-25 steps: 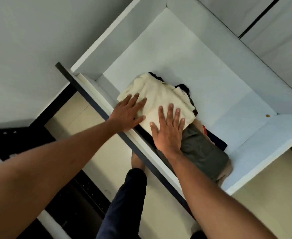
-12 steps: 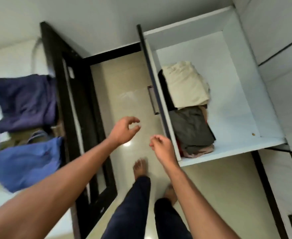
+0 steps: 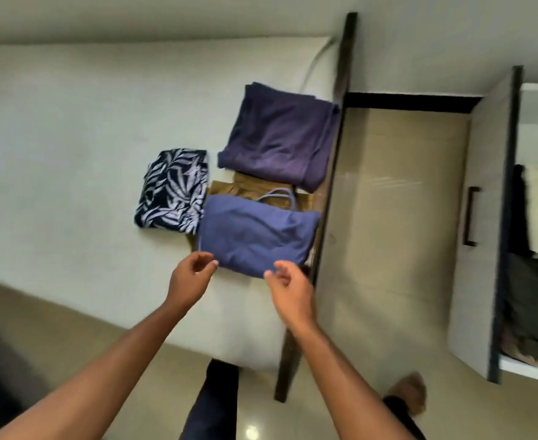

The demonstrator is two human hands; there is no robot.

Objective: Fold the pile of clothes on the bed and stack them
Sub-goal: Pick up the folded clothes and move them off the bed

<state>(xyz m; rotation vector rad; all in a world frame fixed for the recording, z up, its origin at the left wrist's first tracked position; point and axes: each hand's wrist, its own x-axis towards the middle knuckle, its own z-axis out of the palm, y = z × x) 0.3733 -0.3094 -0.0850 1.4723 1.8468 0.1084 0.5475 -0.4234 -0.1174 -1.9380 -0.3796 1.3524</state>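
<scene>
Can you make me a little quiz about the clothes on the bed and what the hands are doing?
1. True or false: the leaf-print garment lies on top of the blue garment.
2. Which piece sticks out from under the blue garment? A: brown garment. B: purple garment. C: leaf-print garment.
3. Fill in: the left hand and the right hand both reach for the near edge of the ____ garment.

Key: 1 false, it lies beside it on the bed. 2 A. 3 blue.
</scene>
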